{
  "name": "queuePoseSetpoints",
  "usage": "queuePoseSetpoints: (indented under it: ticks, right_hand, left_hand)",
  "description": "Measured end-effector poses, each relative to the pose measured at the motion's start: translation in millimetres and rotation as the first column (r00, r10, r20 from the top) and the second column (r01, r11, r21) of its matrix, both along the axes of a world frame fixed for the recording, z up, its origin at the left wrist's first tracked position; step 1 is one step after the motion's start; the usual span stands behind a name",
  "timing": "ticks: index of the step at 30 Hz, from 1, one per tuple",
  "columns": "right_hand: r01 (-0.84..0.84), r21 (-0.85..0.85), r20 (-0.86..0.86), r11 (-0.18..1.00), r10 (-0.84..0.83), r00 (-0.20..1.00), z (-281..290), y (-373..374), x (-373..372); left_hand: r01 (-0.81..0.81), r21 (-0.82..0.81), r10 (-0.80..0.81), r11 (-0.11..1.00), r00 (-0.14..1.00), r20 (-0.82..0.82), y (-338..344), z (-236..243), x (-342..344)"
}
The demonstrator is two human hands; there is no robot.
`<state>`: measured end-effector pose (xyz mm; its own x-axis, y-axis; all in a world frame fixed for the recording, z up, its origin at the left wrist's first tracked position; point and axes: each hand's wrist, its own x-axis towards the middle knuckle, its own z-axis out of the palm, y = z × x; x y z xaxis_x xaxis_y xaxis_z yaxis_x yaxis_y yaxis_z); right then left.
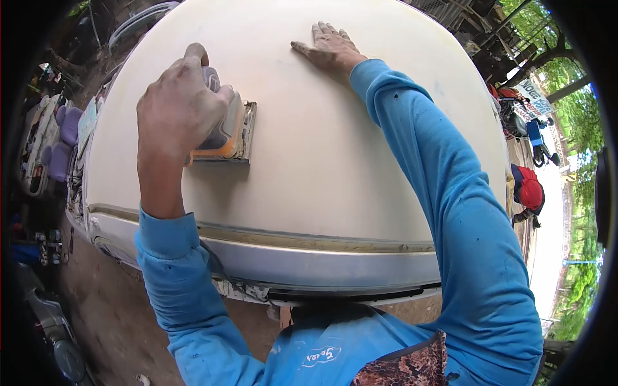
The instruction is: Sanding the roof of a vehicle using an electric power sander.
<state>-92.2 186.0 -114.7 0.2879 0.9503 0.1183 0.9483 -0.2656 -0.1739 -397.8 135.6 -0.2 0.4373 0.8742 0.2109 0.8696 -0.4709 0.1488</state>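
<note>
Left hand [182, 103] gripping sander [225, 143] — right hand [331, 49] on pale panel [309, 167].

Surroundings, in daylight. Lower left: bare brown floor [109, 309]. Left: shaded clutter [40, 148], with purple objects [66, 132] whose kind cannot be told. Upper right: jumbled boards [479, 18]. Right: a pale sign [534, 96], a slanting post [570, 89], brightly lit ground [553, 257] and green foliage [582, 122]. The left side is dimmer than the right.

A dark-and-orange sander [221, 137] with a rectangular base rests on the broad cream panel [322, 170], left of its middle.
</note>
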Motion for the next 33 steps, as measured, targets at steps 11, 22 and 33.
queuePoseSetpoints:
  ticks: [11, 22, 33]
  right_hand:
    - [-0.107, -0.100, 0.052, 0.989, 0.113, 0.992, 2, -140, -66]
    - [-0.199, -0.002, 0.117, 0.980, 0.198, 0.973, -24, -305, -133]
    - [0.033, -0.005, 0.135, 0.999, -0.032, 0.990, -28, -386, -57]
  left_hand:
    - [-0.037, -0.049, 0.035, 0.998, 0.998, -0.047, 4, 4, 5]
    - [-0.023, 0.019, 0.024, 1.000, 0.995, -0.101, 15, -2, 3]
    - [-0.008, 0.004, 0.009, 1.000, 0.995, -0.095, 19, -2, 1]
